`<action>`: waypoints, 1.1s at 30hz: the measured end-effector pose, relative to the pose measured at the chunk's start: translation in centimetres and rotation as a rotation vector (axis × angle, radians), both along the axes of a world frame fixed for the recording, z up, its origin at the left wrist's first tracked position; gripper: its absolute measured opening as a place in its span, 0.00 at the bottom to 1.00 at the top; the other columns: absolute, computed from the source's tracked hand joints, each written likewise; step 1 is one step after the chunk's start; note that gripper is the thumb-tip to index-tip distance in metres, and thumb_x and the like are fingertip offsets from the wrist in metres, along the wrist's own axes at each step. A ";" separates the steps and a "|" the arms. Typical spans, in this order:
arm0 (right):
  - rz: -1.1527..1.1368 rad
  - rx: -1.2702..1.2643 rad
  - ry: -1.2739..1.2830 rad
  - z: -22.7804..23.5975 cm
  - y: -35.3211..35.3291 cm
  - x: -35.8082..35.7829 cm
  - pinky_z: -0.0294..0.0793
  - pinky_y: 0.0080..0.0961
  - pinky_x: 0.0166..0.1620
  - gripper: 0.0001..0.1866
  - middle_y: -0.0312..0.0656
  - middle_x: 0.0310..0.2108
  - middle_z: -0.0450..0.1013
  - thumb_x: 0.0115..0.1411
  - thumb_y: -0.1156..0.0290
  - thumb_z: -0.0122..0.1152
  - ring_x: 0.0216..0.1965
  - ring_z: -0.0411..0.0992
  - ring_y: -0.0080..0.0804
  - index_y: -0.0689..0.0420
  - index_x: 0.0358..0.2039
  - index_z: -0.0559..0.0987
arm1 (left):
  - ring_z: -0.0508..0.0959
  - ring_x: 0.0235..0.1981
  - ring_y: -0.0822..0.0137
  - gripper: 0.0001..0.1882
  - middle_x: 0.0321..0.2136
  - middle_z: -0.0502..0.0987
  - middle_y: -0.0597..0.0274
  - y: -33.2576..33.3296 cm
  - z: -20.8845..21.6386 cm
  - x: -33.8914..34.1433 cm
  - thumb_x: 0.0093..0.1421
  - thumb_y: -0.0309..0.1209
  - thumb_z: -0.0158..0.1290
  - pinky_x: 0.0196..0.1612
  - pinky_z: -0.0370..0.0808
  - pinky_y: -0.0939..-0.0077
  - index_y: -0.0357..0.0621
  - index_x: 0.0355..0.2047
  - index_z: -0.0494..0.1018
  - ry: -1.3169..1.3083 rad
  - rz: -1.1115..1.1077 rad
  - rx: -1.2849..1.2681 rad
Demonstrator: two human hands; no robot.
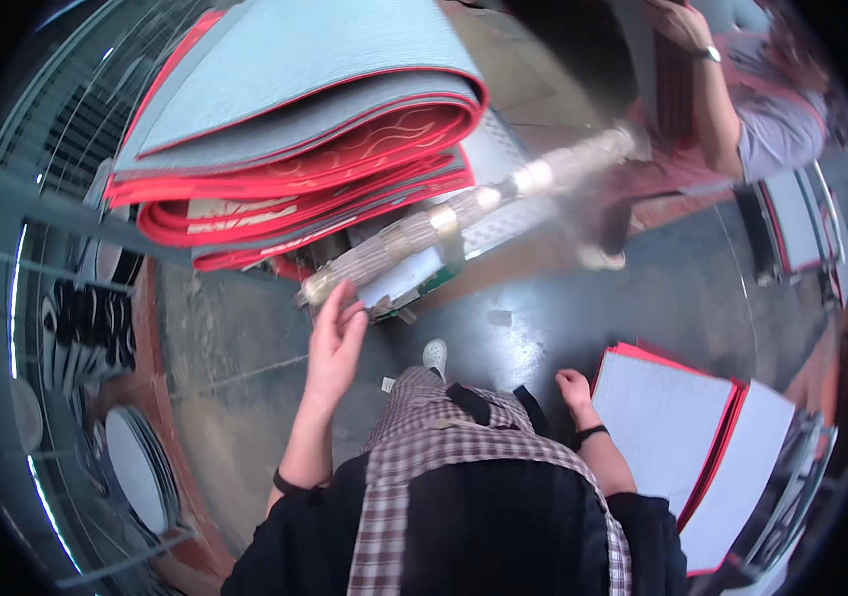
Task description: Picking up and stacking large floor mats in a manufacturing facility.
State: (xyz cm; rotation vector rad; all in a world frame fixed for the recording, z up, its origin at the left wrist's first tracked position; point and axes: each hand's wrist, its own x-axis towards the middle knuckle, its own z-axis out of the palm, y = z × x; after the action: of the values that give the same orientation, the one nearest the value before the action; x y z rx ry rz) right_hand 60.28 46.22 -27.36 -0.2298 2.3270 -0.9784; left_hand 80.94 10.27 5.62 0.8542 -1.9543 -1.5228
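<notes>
Bar (pixel 434 228), one: long, pale, ribbed, slanting from the left hand up toward the co-worker's side; far end blurred. What carries it cannot be made out.

Left hand (pixel 333 343), one: fingers spread, grip released; fingertips at the bar's near end, contact too close to tell. Likely fault: a push with the fingertips alone could skid off the rounded end, or fingers could be nipped should the bar swing or roll.

Folded mats (pixel 315 109), one pile: grey outside, red edged, layers bulging and uneven, beyond the bar and to its left. Likely fault: the loose upper fold could slump or spring open, if the bar knocks the lower layers.

Right hand (pixel 573 385), one: low, fingers curled; whether the grip is clenched or holds an edge cannot be told. Just beside the flat mats.

Flat mats (pixel 662 412), one stack: pale with red edges, lower right, leaves out of line. Likely fault: a sleeve or wrist catching a jutting corner could drag the top leaf askew.

Co-worker (pixel 781 129), one: upper right, near the bar's far end. Likely fault: a sideways swing could strike this person.
</notes>
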 end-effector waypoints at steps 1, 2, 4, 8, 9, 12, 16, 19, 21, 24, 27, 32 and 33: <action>0.028 0.004 0.008 0.9 -1.4 0.0 0.70 0.23 0.37 0.13 0.41 0.28 0.74 0.51 0.67 0.55 0.31 0.72 0.28 0.62 0.34 0.76 | 0.68 0.49 0.66 0.25 0.52 0.61 0.53 -0.3 0.3 0.1 0.58 0.25 0.45 0.49 0.66 0.76 0.38 0.56 0.53 -0.001 0.000 -0.019; 0.053 0.005 0.014 2.4 -2.9 0.0 0.70 0.24 0.38 0.13 0.42 0.29 0.75 0.51 0.67 0.55 0.32 0.72 0.29 0.62 0.35 0.76 | 0.68 0.49 0.66 0.25 0.52 0.61 0.52 -0.7 0.5 0.0 0.59 0.25 0.44 0.49 0.65 0.76 0.39 0.56 0.53 -0.014 0.000 -0.024; 0.040 -0.048 -0.031 5.2 -5.3 -0.4 0.69 0.25 0.40 0.14 0.45 0.31 0.74 0.52 0.67 0.55 0.34 0.72 0.32 0.62 0.37 0.76 | 0.67 0.49 0.66 0.24 0.52 0.61 0.52 -1.2 0.8 -0.3 0.59 0.25 0.43 0.50 0.65 0.75 0.39 0.57 0.53 -0.033 0.002 -0.013; -0.077 -0.241 -0.024 9.4 -8.5 -0.4 0.70 0.25 0.39 0.14 0.49 0.30 0.74 0.52 0.66 0.54 0.34 0.73 0.36 0.60 0.36 0.76 | 0.67 0.49 0.65 0.24 0.53 0.61 0.52 -1.3 0.9 -2.3 0.59 0.25 0.43 0.50 0.64 0.74 0.38 0.56 0.53 -0.135 -0.077 -0.058; -0.099 -0.298 -0.053 10.4 -9.2 -0.3 0.70 0.24 0.39 0.13 0.48 0.31 0.74 0.53 0.68 0.54 0.34 0.73 0.35 0.60 0.37 0.76 | 0.67 0.49 0.65 0.24 0.53 0.61 0.52 -1.2 0.8 -3.3 0.59 0.25 0.43 0.50 0.64 0.74 0.38 0.56 0.53 -0.157 -0.093 -0.076; -0.112 -0.407 -0.102 11.7 -8.8 0.9 0.70 0.23 0.39 0.13 0.48 0.31 0.74 0.54 0.69 0.53 0.34 0.73 0.32 0.60 0.38 0.75 | 0.67 0.50 0.65 0.24 0.52 0.61 0.52 -0.4 0.3 -6.3 0.59 0.24 0.43 0.51 0.64 0.73 0.38 0.56 0.54 -0.220 -0.248 -0.098; -0.090 -0.460 -0.150 12.8 -6.4 3.7 0.69 0.22 0.39 0.12 0.47 0.32 0.74 0.54 0.70 0.53 0.35 0.72 0.30 0.61 0.38 0.75 | 0.68 0.49 0.63 0.23 0.51 0.63 0.50 0.4 -0.2 -12.1 0.58 0.26 0.45 0.50 0.66 0.72 0.37 0.54 0.56 -0.326 -0.324 -0.248; -0.100 -0.491 -0.206 12.0 -3.8 6.4 0.70 0.22 0.39 0.11 0.44 0.30 0.74 0.54 0.72 0.54 0.33 0.72 0.29 0.62 0.37 0.75 | 0.69 0.48 0.57 0.21 0.46 0.67 0.46 -0.2 -0.2 -17.9 0.55 0.28 0.48 0.49 0.66 0.69 0.34 0.49 0.62 -0.349 -0.366 -0.656; -0.144 -0.490 -0.276 11.2 -2.1 8.1 0.70 0.21 0.39 0.10 0.44 0.31 0.74 0.54 0.72 0.54 0.33 0.72 0.28 0.62 0.37 0.75 | 0.66 0.49 0.50 0.20 0.47 0.66 0.43 -1.9 -1.4 -22.2 0.55 0.29 0.47 0.51 0.64 0.66 0.32 0.47 0.63 -0.295 -0.394 -1.042; -0.199 -0.484 -0.343 10.7 -0.6 9.1 0.70 0.20 0.38 0.10 0.43 0.31 0.74 0.54 0.73 0.54 0.32 0.72 0.26 0.62 0.37 0.75 | 0.65 0.50 0.49 0.22 0.52 0.60 0.41 -4.8 -3.0 -25.8 0.54 0.28 0.46 0.53 0.62 0.63 0.32 0.49 0.61 -0.365 -0.305 -1.295; -0.265 -0.466 -0.349 9.9 0.7 9.1 0.70 0.19 0.38 0.11 0.43 0.31 0.74 0.53 0.74 0.54 0.32 0.73 0.25 0.62 0.37 0.75 | 0.64 0.51 0.48 0.25 0.53 0.57 0.41 -6.0 -3.7 -26.8 0.54 0.28 0.45 0.53 0.62 0.63 0.34 0.52 0.57 -0.471 -0.294 -1.460; -0.324 -0.428 -0.351 10.1 1.7 6.7 0.70 0.18 0.36 0.11 0.41 0.30 0.74 0.53 0.75 0.53 0.30 0.72 0.22 0.63 0.37 0.75 | 0.57 0.57 0.56 0.28 0.54 0.59 0.45 -7.8 -0.9 -25.2 0.56 0.25 0.42 0.57 0.54 0.73 0.36 0.57 0.50 -0.475 -0.250 -0.986; -0.320 -0.417 -0.367 10.2 1.8 6.0 0.70 0.18 0.36 0.11 0.40 0.29 0.74 0.53 0.75 0.53 0.29 0.71 0.21 0.63 0.38 0.75 | 0.57 0.58 0.60 0.27 0.54 0.60 0.47 -8.3 -0.5 -24.8 0.56 0.24 0.42 0.58 0.52 0.75 0.36 0.57 0.52 -0.372 -0.247 -0.997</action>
State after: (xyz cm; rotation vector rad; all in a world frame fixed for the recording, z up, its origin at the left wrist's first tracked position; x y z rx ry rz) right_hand 66.26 48.04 -17.19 0.1564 1.8400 -1.5212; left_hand 56.11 1.94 5.13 0.4584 -2.7314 -0.3191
